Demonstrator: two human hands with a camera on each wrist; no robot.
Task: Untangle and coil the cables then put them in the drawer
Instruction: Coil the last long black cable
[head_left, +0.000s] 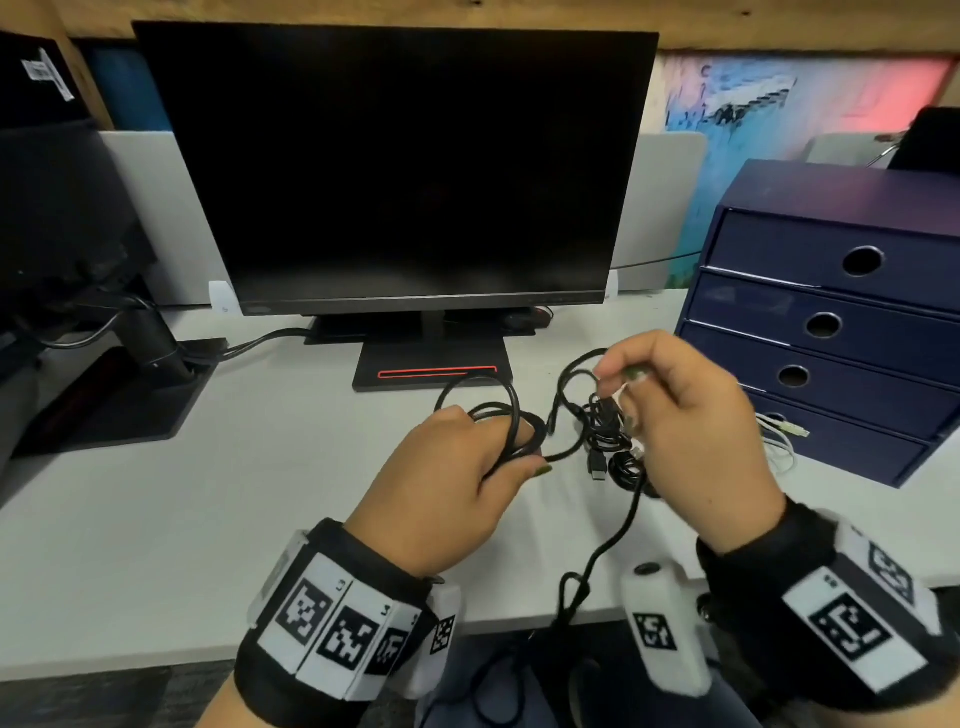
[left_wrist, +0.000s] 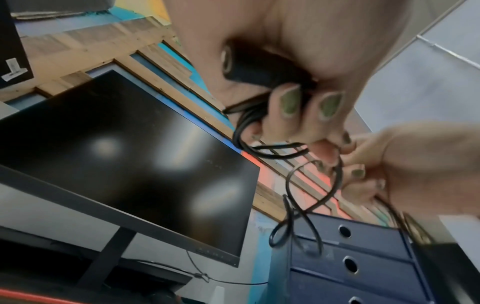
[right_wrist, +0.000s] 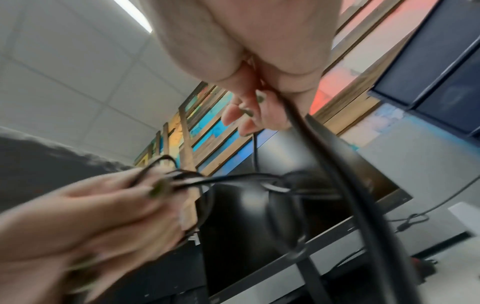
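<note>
A tangle of black cable (head_left: 602, 431) hangs between both hands above the white desk (head_left: 208, 493). My left hand (head_left: 467, 467) grips several black loops (head_left: 498, 415), its fingers curled round them (left_wrist: 291, 107). My right hand (head_left: 675, 415) is raised and pinches a strand of the same cable (right_wrist: 293, 117) between thumb and fingertips. A USB plug (head_left: 597, 467) dangles from the knot. One long strand (head_left: 597, 561) runs down over the desk's front edge. The dark blue drawer unit (head_left: 831, 322) stands at the right, all its drawers closed.
A black monitor (head_left: 395, 166) on its stand (head_left: 431, 369) fills the desk's back centre. A white cable (head_left: 779, 436) lies against the bottom drawer. A second monitor arm base (head_left: 119, 395) with cables sits at the left.
</note>
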